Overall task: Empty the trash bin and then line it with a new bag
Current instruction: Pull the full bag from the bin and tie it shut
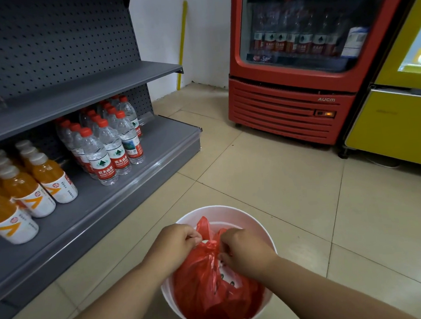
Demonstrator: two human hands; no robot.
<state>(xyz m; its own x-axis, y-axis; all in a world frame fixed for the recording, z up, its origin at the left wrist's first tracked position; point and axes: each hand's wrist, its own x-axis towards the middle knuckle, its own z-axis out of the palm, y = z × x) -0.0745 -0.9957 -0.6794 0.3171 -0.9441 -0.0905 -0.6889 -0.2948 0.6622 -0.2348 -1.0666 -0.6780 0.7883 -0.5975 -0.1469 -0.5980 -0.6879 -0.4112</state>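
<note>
A round white trash bin (255, 221) stands on the tiled floor at the bottom centre. Inside it sits a red plastic bag (208, 289) with its top gathered into loose ends. My left hand (175, 244) pinches one end of the bag's top on the left. On the right side of the gathered top, my right hand (243, 251) pinches another end. Both hands hover over the bin's opening, close together. The bag's contents are hidden, apart from something white with dark marks showing through near my right wrist.
A grey shelf unit (121, 180) with water bottles (109, 146) and orange drink bottles (32, 191) runs along the left. A red drinks fridge (290, 104) and a yellow cabinet (396, 121) stand ahead right. A yellow pole (182, 41) leans in the far corner.
</note>
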